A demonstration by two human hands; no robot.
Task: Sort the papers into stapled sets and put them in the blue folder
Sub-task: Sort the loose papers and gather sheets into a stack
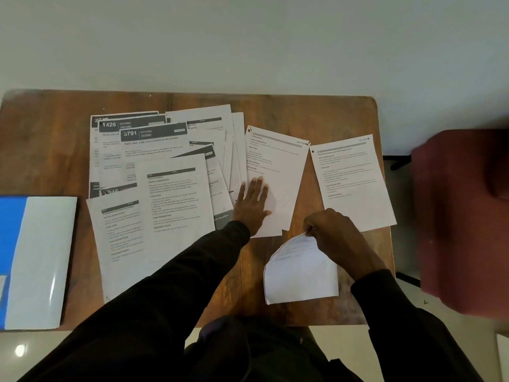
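Observation:
Several printed papers (pixel 154 166) lie spread and overlapping across the left and middle of the wooden table (pixel 308 111). My left hand (pixel 253 202) lies flat, fingers straight, on a stapled set (pixel 278 161) right of the spread. A separate sheet (pixel 352 177) lies at the right edge. My right hand (pixel 330 230) pinches the top corner of a curled sheet (pixel 300 271) lifted near the front edge. The blue folder (pixel 11 244) lies at the left edge, a white sheet (pixel 41 260) on top of it. No stapler is visible.
A dark red upholstered chair (pixel 462 216) stands close to the table's right side. The wall runs behind the table's far edge. Pale floor shows below the front edge.

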